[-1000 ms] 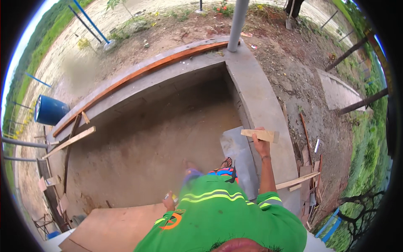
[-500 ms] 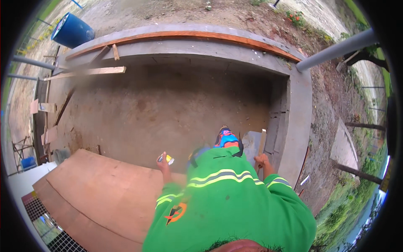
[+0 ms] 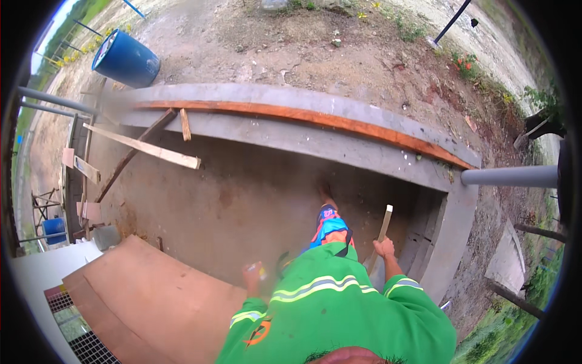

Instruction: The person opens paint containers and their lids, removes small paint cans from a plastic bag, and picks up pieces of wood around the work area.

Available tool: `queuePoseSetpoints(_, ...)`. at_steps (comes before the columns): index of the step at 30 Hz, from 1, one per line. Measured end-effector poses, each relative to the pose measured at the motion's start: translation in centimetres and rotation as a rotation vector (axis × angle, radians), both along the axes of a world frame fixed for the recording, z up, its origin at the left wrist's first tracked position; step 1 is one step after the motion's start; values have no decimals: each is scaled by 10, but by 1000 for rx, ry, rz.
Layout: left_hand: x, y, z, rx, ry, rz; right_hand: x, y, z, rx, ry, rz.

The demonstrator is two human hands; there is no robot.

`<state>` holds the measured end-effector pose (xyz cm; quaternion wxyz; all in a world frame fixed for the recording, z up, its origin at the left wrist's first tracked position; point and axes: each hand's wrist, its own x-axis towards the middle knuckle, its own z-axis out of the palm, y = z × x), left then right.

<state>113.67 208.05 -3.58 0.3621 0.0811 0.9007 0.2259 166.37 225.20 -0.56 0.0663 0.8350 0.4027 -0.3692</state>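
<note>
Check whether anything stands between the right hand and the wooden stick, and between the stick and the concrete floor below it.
Nothing stands between them: the right hand already grips the wooden stick, which points up and away. Its lower end is hidden behind the green sleeve, so the gap down to the concrete floor cannot be judged.

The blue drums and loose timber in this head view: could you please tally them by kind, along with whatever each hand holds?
Blue drums: 2 (large, small)
Loose planks across the pit corner: 2 (pale, dark)
Wooden stick in right hand: 1
Small object in left hand: 1, too blurred to identify
Total: 6
</note>
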Motion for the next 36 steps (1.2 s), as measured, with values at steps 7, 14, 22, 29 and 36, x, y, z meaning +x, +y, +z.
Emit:
queuePoseSetpoints(7,18,169,69,-18,52,9,-13,132,-14,21,269,-67)
queuePoseSetpoints(14,9,256,122,-153,131,-33,-23,197,-30,226,456,-47)
queuePoseSetpoints(22,-11,226,137,-332,135,94,-29,215,-28,60,352,151)
queuePoseSetpoints(29,25,107,145,-402,304,554,-83,281,-34,31,394,373)
queuePoseSetpoints(36,48,46,111,-193,-56,813,-199,358,-26,-14,205,590)
